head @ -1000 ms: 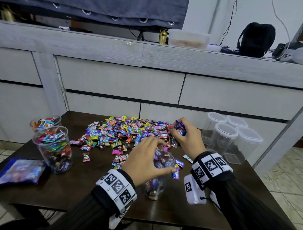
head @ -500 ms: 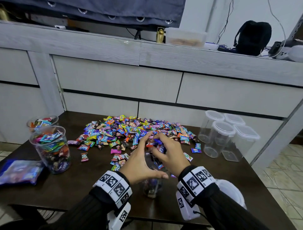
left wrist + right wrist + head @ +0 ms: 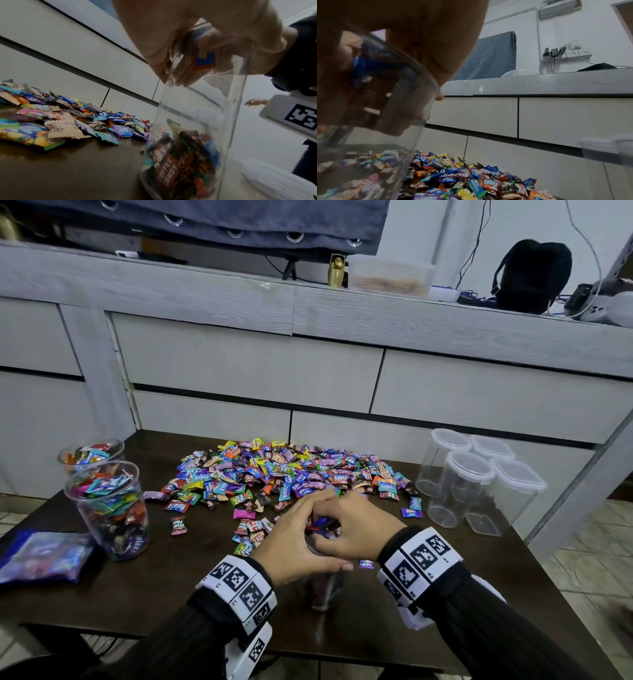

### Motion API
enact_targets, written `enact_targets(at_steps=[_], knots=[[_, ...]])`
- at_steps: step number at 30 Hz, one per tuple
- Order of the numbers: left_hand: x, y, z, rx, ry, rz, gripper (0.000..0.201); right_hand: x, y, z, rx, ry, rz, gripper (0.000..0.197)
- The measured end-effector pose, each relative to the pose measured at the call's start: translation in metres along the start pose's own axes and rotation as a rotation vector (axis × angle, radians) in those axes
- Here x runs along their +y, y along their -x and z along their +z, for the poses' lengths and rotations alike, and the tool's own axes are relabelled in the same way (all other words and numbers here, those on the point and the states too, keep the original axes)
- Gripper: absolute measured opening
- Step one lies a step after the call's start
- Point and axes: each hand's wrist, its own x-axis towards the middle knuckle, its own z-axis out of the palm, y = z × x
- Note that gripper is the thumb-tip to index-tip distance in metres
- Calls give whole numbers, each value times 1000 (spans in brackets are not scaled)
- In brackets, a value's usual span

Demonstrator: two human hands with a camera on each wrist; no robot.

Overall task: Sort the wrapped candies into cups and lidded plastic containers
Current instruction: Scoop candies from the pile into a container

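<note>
Clear cup (image 3: 322,587) mostly hidden under left hand (image 3: 294,546) gripping its rim, right hand (image 3: 356,529) pinching candies (image 3: 322,522) above.

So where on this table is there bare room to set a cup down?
Bare dark table shows between the full cup and the left hand, and along the near edge. Crowded: the candy pile mid-table, and the lidded containers at right.

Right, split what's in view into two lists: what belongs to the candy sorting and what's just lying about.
Part of the job:
candy pile
clear cup held by left hand
right hand dropping candies in
two filled cups
four lidded containers

Lying about:
black backpack
blue bag
dark cloth
</note>
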Motion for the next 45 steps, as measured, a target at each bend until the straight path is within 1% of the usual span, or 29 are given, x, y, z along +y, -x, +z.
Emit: enact_targets(at_steps=[3, 5, 13, 18, 21, 23, 24, 26, 27, 28, 29, 30, 31, 33, 34, 35, 36, 37, 38, 40, 43, 45], knots=[[0, -1, 0, -30, 20, -12, 121, -1, 1, -6, -29, -29, -5, 13], [0, -3, 0, -32, 24, -19, 124, -2, 3, -8, -31, -41, 1, 12], [-7, -3, 1, -36, 44, -10, 126, -3, 6, -10, -6, 6, 16, 19], [-7, -4, 3, -9, 63, 19, 117, 0, 8, -20, 28, -38, 39, 16], [-7, -5, 4, -18, 63, 21, 104, 4, 11, -24, 22, -40, 99, 17], [-7, -5, 5, -16, 9, 7, 95, 8, 14, -23, 91, -175, 147, 16], [-9, -6, 4, -15, -6, -6, 95, 11, 16, -23, 165, -282, 191, 15], [-13, -5, 3, -27, 35, -4, 104, 22, 21, -19, 374, -446, 307, 14], [-15, -4, 3, -42, 83, -1, 111, 29, 24, -16, 474, -461, 361, 13], [-18, -3, 2, -56, 136, -6, 115, 37, 27, -13, 541, -439, 413, 11], [-20, -2, 1, -57, 175, -16, 117, 46, 30, -8, 561, -389, 469, 6], [-23, -1, 0, -38, 180, -32, 116, 56, 34, -3, 519, -335, 531, 9], [-27, -1, -4, -3, 145, -55, 113, 66, 37, 4, 408, -279, 598, 27], [-40, -2, -16, 63, -20, -142, 110, 82, 45, 21, 71, -190, 701, 74], [-47, -3, -24, 50, -167, -209, 112, 87, 47, 31, -89, -144, 734, 92], [-56, -4, -32, -8, -369, -291, 113, 91, 50, 41, -217, -93, 756, 104], [-67, -4, -39, -96, -588, -387, 115, 95, 52, 52, -307, -28, 776, 110], [-78, -4, -44, -188, -769, -484, 115, 98, 53, 60, -365, 38, 797, 113], [-89, -4, -49, -258, -890, -565, 117, 100, 54, 66, -402, 94, 818, 113], [-108, -1, -57, -338, -1012, -671, 122, 104, 53, 75, -431, 154, 852, 107], [-131, -2, -67, -378, -1090, -748, 128, 108, 47, 89, -462, 187, 863, 101], [-141, -9, -70, -380, -1133, -728, 129, 114, 38, 99, -424, 206, 858, 101]])
